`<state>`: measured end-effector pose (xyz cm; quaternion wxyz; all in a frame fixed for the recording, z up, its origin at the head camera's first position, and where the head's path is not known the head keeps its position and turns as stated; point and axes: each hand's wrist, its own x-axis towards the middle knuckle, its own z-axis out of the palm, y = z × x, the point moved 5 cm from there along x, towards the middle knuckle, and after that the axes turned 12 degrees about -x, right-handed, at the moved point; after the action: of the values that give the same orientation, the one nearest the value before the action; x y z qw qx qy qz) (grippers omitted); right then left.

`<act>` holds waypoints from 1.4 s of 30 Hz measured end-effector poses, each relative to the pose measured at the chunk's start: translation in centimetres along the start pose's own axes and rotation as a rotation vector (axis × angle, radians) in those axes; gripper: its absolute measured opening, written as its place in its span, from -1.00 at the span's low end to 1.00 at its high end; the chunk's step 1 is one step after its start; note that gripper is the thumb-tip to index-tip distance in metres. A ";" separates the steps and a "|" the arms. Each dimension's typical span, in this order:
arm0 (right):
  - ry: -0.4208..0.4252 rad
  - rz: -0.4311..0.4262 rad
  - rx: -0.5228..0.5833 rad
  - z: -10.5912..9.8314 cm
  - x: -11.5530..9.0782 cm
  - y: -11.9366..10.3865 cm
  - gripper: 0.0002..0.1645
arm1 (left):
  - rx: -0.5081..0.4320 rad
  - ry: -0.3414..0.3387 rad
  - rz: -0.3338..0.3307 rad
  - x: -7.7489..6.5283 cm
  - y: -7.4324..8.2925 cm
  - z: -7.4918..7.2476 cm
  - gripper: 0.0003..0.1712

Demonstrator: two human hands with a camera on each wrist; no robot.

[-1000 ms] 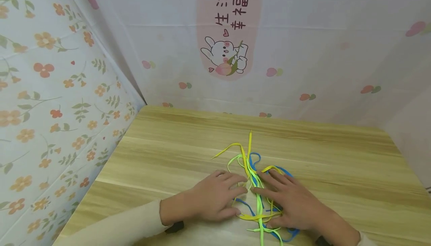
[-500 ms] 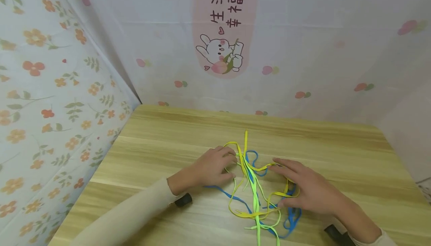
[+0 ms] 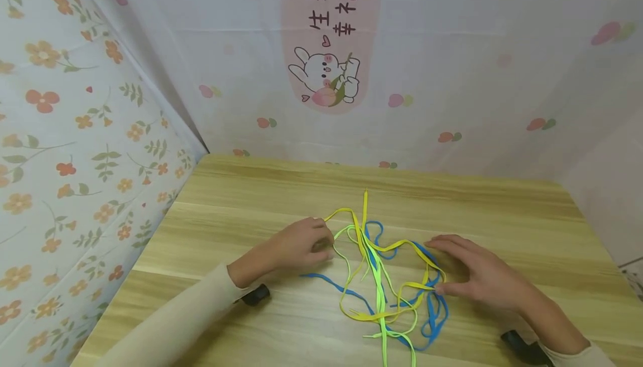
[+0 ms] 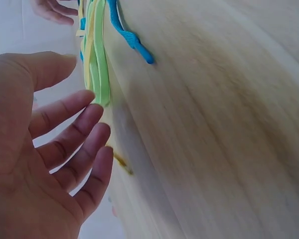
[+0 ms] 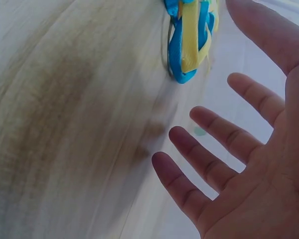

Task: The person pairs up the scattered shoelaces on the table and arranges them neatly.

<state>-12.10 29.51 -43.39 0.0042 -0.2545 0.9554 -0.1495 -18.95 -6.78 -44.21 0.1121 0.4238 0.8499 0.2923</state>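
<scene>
A loose tangle of flat shoelaces lies on the table: a yellow shoelace (image 3: 369, 317), a light green shoelace (image 3: 380, 294) and a blue shoelace (image 3: 433, 333). At the tangle's left side is my left hand (image 3: 300, 247), its fingers relaxed and holding nothing; in the left wrist view the fingertips (image 4: 100, 112) overlap the green and yellow laces. My right hand (image 3: 489, 275) is at the right side, thumb and fingers spread apart. In the right wrist view the right fingers (image 5: 209, 134) are extended beside the blue and yellow loops, with nothing in them.
The wood-grain table (image 3: 241, 188) meets a printed cloth backdrop (image 3: 427, 66) at its far edge. Along the left side hangs a floral cloth (image 3: 75, 188). Black straps with small devices (image 3: 255, 295) sit on both wrists.
Both hands have moved apart from over the laces, left hand to the left, right hand to the right. The tangle has spread wider, with a blue end now out at the left.
</scene>
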 end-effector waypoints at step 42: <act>0.097 -0.197 -0.025 0.6 -0.6 0.3 -0.41 | -0.076 -0.188 -0.035 -1.7 -0.4 0.7 -0.80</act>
<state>-11.64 29.87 -44.05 -0.0601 -0.3397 0.9267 -0.1492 -17.83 -8.02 -45.13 0.2125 0.4299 0.8312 0.2813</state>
